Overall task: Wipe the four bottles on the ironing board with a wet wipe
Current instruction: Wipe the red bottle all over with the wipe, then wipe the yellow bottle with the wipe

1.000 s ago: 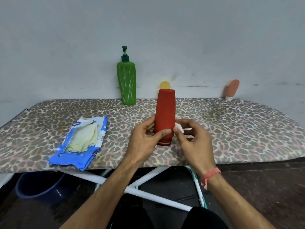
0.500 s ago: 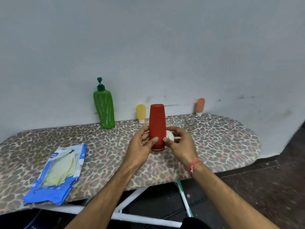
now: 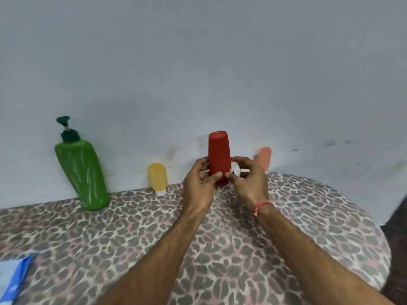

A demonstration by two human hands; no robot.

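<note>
The red bottle serves as the reference point; it stands cap-down, raised near the far edge of the ironing board. Far to its left and nearer the viewer, at the lower left corner of the view, lies the corner of a blue wipe packet on the board. Further left of the red bottle, against the wall, stands a green pump bottle, upright on the board with a dark green pump head. Between the green pump bottle and the red bottle stands a small yellow bottle, cap-down, touching the wall. The left hand grips the lower part of the red bottle from its left side, fingers curled behind it and thumb across its front. The right hand holds the red bottle's lower right side, thumb at the front, and pinches a white wet wipe against the bottle with its fingers. A red thread band circles the right wrist. Just to the right of the red bottle, behind the right hand, a small orange bottle leans against the wall.
</note>
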